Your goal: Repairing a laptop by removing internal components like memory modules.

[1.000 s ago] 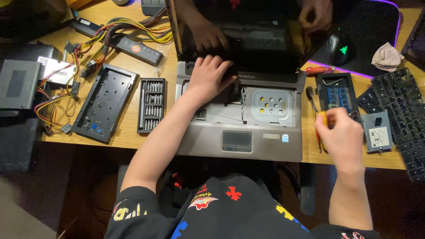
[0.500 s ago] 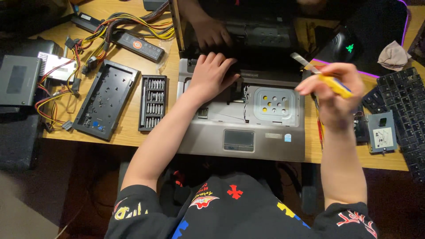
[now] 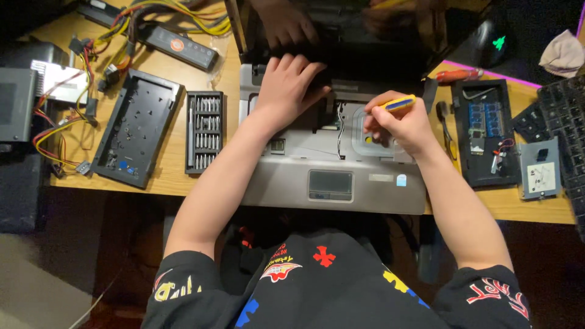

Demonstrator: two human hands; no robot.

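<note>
Your left hand lies flat, fingers spread and grasping nothing, on the upper deck of the opened silver laptop, just below the dark screen. Your right hand is clenched around a yellow-handled screwdriver — the handle lies across the top of the fist, and the tip is hidden behind your fingers, so you cannot tell where it meets the chassis. The hand sits over the pale round recess on the right side of the laptop's exposed deck. The laptop rests on the wooden desk, its trackpad nearest you.

Left of the laptop lies an open case of screwdriver bits, and beside that a black plastic cover panel. Further left — a bundle of coloured wires. To the right lie a black tray with blue memory modules, a red-handled tool and a loose black keyboard.
</note>
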